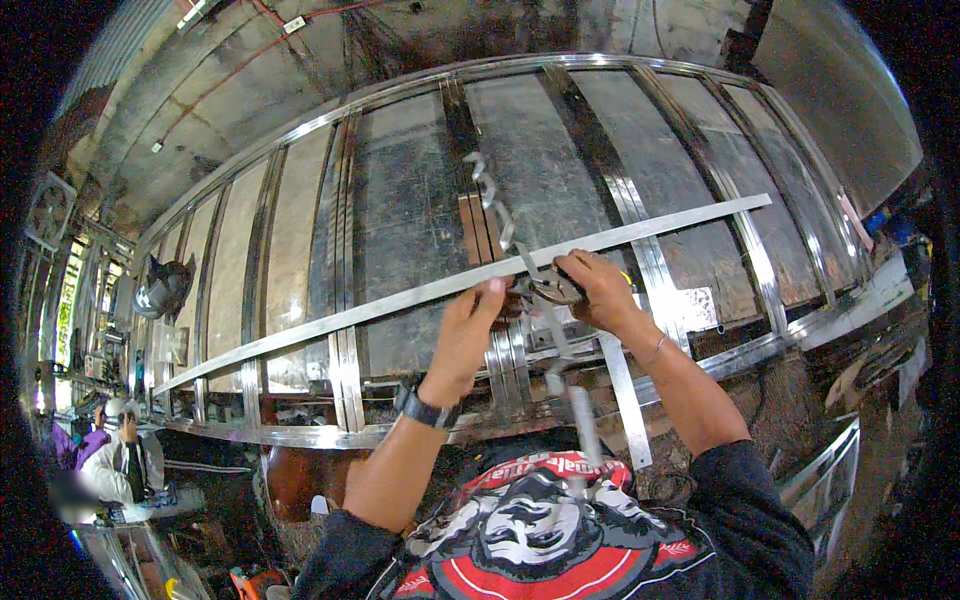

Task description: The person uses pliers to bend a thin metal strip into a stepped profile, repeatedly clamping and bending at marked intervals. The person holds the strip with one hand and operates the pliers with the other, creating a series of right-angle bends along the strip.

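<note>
A long flat silver metal bar (400, 303) slants across the metal frame (347, 375), from low on the left to higher on the right. My left hand (467, 335) is closed at the bar's near edge, with the thumb pressed against it and the other fingers partly hidden. My right hand (600, 292), just right of it, is closed around a dark metal tool (552, 290) with a curved body, whose kind I cannot make out. A wavy, twisted silver strip (505, 228) runs past the tool, blurred at its lower end near my shirt.
The frame's crossbars lie over dark sheet panels (400, 200). A flat silver strip (625, 405) sticks out toward me below my right hand. A dark helmet-like object (164, 288) sits at the left end. Another person (115, 465) is at lower left.
</note>
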A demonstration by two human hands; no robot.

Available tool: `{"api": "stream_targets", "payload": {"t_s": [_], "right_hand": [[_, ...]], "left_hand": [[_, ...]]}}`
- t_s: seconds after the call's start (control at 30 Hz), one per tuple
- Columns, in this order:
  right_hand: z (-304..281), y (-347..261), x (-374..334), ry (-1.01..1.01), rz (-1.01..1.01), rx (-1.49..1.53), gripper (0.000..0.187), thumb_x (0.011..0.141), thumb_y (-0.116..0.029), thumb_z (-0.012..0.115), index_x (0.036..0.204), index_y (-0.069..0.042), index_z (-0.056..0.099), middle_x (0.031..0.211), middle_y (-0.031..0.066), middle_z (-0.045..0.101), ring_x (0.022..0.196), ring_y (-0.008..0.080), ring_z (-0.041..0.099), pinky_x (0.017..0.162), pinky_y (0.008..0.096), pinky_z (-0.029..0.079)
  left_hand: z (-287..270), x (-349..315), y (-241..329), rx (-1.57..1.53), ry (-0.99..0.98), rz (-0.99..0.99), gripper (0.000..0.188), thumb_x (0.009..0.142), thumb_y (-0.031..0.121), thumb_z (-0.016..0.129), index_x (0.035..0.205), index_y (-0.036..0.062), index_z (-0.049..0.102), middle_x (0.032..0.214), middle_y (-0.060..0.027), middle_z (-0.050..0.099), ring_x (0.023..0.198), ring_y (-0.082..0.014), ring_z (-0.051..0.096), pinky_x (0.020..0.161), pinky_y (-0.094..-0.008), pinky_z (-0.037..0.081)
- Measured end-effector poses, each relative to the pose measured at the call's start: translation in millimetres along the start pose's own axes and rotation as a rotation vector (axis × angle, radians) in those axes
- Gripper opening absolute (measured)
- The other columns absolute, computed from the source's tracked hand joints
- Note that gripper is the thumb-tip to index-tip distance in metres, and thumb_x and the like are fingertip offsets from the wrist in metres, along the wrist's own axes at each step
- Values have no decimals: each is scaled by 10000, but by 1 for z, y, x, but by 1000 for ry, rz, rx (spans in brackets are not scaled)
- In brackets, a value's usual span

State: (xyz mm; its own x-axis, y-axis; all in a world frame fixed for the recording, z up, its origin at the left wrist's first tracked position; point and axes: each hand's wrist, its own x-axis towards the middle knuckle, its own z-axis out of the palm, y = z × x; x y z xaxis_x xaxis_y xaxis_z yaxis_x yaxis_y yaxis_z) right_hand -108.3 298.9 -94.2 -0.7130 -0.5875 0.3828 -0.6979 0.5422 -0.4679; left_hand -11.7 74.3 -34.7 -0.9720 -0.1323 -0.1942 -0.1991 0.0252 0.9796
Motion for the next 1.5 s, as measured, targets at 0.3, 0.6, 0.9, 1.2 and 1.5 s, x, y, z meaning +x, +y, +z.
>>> {"api": "stream_targets", "payload": {"t_s": [0.3,0.6,0.9,1.2,1.5], "right_hand": [[6,-23,24,187,-120,-392,419,758,-18,680,1170,-21,606,1050,147,620,1014,338,615,911,465,473],[-4,-51,13,118,-94,-529,382,826,-18,617,1207,-45,622,1155,166,607,1164,342,588,1142,571,320],[-22,-22,-3,71,143,-199,304,853,1,679,1152,-12,622,1243,177,642,1176,313,620,1096,462,421],[-53,-53,-19,-196,793,933,291,969,-248,723,1136,-16,671,1005,88,745,912,191,692,838,366,558],[-52,-102,-11,-202,893,1306,330,1068,-318,555,1214,-23,576,1007,165,733,955,258,724,790,353,592]], "left_hand": [[-11,62,-12,-188,-187,-68,298,949,226,731,1170,26,723,984,2,742,850,-92,627,800,-254,461],[-19,49,-9,-506,-163,-212,213,1012,167,634,1129,2,698,960,-57,729,859,-170,685,751,-333,570],[-50,36,-23,-422,-164,-118,221,1058,196,550,1112,6,650,972,-109,718,983,-236,711,921,-402,566],[-86,12,-18,-768,-295,20,190,1036,152,561,1143,4,613,839,-80,662,1103,-336,688,954,-375,528],[-115,18,-33,-690,-460,19,539,976,107,630,1459,-52,452,1005,-131,703,1112,-314,678,980,-387,510]]}}
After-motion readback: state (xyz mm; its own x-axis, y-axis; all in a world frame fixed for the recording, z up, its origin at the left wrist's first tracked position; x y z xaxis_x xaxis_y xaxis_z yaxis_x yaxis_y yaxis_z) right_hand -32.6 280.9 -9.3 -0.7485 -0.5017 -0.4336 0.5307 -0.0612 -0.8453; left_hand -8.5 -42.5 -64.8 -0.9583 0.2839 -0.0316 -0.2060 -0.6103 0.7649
